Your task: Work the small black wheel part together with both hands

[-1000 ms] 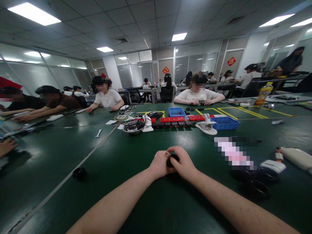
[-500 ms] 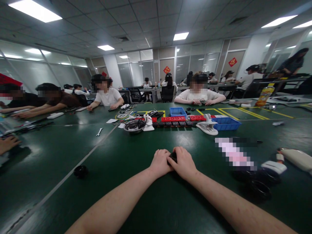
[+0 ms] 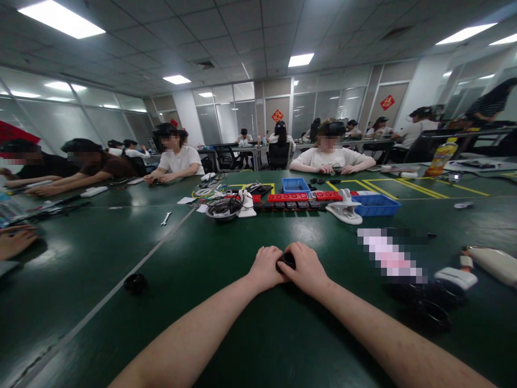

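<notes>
Both my hands meet over the green table and close around a small, round, glossy black part (image 3: 287, 261). My left hand (image 3: 265, 268) wraps its left side, fingers bent. From the right, my right hand (image 3: 307, 268) grips the same part, thumb across its near side. Fingers cover most of it, so its exact kind cannot be made out. A similar black ring-shaped part (image 3: 135, 284) lies to the left, apart from my hands. More black rings (image 3: 433, 314) sit together on the right.
Ahead are red and black socket strips (image 3: 287, 197), a blue tray (image 3: 375, 205), a white clamp (image 3: 344, 210) and a bowl with cables (image 3: 223, 210). A wrench (image 3: 166, 218) lies left. A white-handled device (image 3: 495, 264) lies right. Another person's hand (image 3: 18, 242) rests far left.
My hands stay in nearly the same place, with slightly more of the black part showing between them. Across the table at left, a person's hands have come together.
</notes>
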Available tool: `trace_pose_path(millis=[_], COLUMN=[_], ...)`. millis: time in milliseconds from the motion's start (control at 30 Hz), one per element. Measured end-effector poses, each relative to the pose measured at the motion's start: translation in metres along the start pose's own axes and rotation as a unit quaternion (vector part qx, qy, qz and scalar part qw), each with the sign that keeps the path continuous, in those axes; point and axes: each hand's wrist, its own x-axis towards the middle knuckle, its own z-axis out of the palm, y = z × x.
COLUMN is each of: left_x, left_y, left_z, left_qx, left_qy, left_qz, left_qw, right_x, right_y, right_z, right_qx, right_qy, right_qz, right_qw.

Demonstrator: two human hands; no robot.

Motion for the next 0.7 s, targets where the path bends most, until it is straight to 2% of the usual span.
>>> trace_pose_path(millis=[200, 433, 600, 700], left_x=[0.002, 0.005, 0.006, 0.004], left_y=[-0.012, -0.018, -0.02, -0.017], left_z=[-0.006, -0.005, -0.002, -0.004], left_qx=[-0.056, -0.05, -0.051, -0.052], left_qy=[-0.057, -0.097, -0.101, -0.103], left_qz=[0.036, 0.105, 0.132, 0.129], left_qw=[0.996, 0.988, 0.985, 0.985], right_x=[-0.002, -0.007, -0.009, -0.011], right_y=[-0.003, -0.006, -0.007, -0.007], right_z=[-0.01, -0.008, 0.002, 0.003], right_qx=[0.069, 0.153, 0.199, 0.205], right_qy=[-0.026, -0.013, 0.03, 0.028], right_qz=[-0.079, -0.175, -0.18, -0.177], right_qw=[0.994, 0.973, 0.963, 0.962])
